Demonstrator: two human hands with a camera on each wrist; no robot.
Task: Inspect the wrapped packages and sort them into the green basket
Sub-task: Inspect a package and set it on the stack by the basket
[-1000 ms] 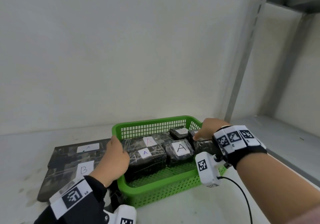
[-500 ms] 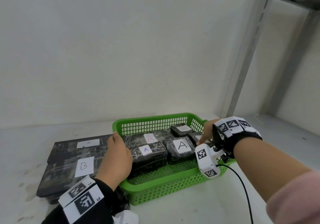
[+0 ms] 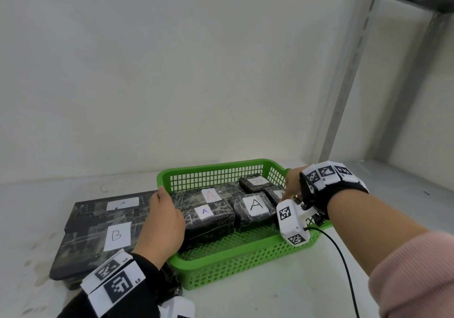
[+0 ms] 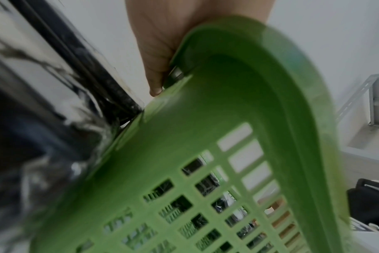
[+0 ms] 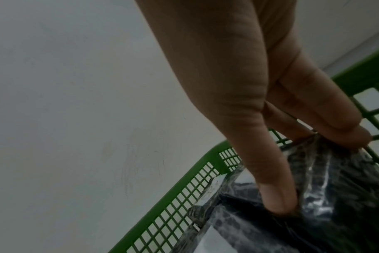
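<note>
The green basket (image 3: 216, 168) holds several black film-wrapped packages with white A labels, among them one with a black A (image 3: 255, 207) and one with a blue A (image 3: 206, 215). My left hand (image 3: 167, 209) grips the basket's left rim. In the left wrist view the thumb of the left hand (image 4: 162, 42) lies outside the basket (image 4: 227, 137) and the fingers are hidden behind the rim. My right hand (image 3: 291, 182) reaches down into the basket's right end. There the right hand (image 5: 314, 169) pinches a small wrapped package (image 5: 335, 196) between thumb and fingers.
Two flat wrapped packages lie left of the basket on the shelf, one labelled A (image 3: 118, 204) and one labelled B (image 3: 115, 236). The white wall stands close behind. A grey metal upright (image 3: 344, 84) rises at the right. A black cable (image 3: 344, 268) trails from my right wrist.
My right hand has tipped downward over the package at the basket's right end, and its fingers have closed on it. My left hand has stayed on the left rim.
</note>
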